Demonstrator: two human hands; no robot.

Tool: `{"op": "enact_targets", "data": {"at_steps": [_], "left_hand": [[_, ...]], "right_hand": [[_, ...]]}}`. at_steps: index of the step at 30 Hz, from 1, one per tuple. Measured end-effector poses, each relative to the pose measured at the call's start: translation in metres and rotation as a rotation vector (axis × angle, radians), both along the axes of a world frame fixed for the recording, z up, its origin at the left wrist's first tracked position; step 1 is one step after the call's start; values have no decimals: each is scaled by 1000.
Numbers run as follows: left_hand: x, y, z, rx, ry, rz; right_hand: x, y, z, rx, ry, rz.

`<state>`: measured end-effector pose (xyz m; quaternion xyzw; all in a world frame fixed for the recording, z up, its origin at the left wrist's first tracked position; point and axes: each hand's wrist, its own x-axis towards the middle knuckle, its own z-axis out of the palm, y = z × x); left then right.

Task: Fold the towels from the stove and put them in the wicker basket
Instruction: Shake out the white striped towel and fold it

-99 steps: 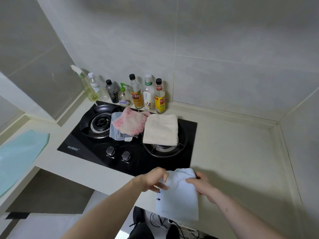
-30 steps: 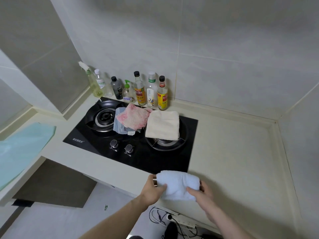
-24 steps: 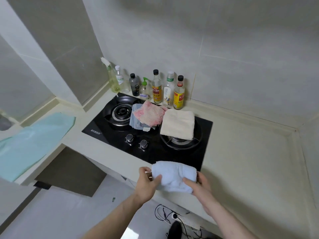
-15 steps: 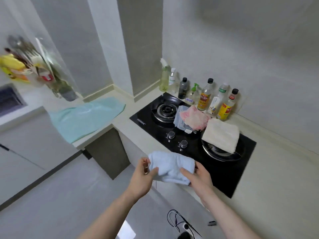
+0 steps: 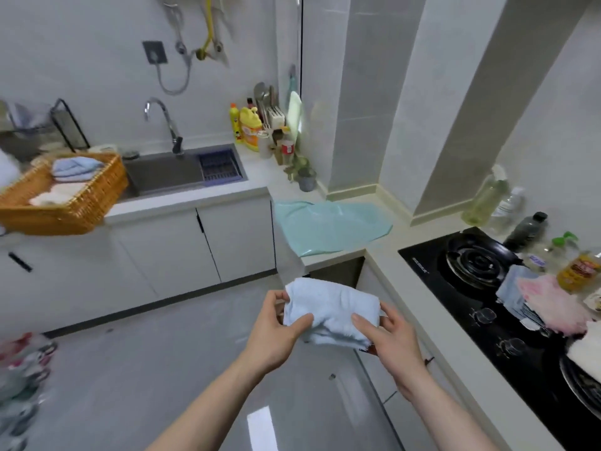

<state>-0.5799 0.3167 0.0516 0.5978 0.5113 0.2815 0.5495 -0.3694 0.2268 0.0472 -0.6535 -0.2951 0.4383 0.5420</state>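
A folded pale blue towel (image 5: pixel 328 312) was held in the air above the floor, off the counter's edge. The left hand (image 5: pixel 276 333) gripped its left end, thumb curled over the front; the right hand (image 5: pixel 388 336) pinched its right end. The wicker basket (image 5: pixel 70 203) stood at the counter's left end beside the sink (image 5: pixel 169 174), with folded towels inside. On the stove (image 5: pixel 481 307), a pink towel (image 5: pixel 553 307) lay over a blue-grey one.

Two bare forearms, no sleeves visible
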Motion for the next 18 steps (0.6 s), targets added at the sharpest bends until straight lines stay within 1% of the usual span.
{"op": "enact_targets", "data": {"at_steps": [4, 11, 18], "left_hand": [[-57, 23, 8, 10, -24, 108], [-145, 71, 20, 42, -36, 315], [-201, 138, 28, 74, -17, 491]], "right_hand": [[-48, 44, 16, 32, 14, 134], [-117, 140, 29, 5, 57, 400], [-172, 247, 35, 18, 97, 615]]}}
